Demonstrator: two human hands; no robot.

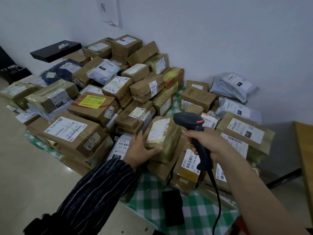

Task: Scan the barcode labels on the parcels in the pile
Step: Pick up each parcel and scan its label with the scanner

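Observation:
A large pile of brown cardboard parcels [118,92] and grey mail bags with white barcode labels covers a table. My left hand [139,150] grips the near left edge of a small taped brown parcel [163,134], tilted up with its white label facing me. My right hand [205,141] holds a black handheld barcode scanner [194,126] by its handle. The scanner's head sits just right of that parcel's top, pointing left. Its black cable [217,200] hangs down toward me.
A green-and-white checked cloth [152,192] covers the table under the pile. A black phone-like slab [172,207] lies on it near the front. A black shelf [55,50] juts from the wall at back left. A wooden surface [304,155] stands at right.

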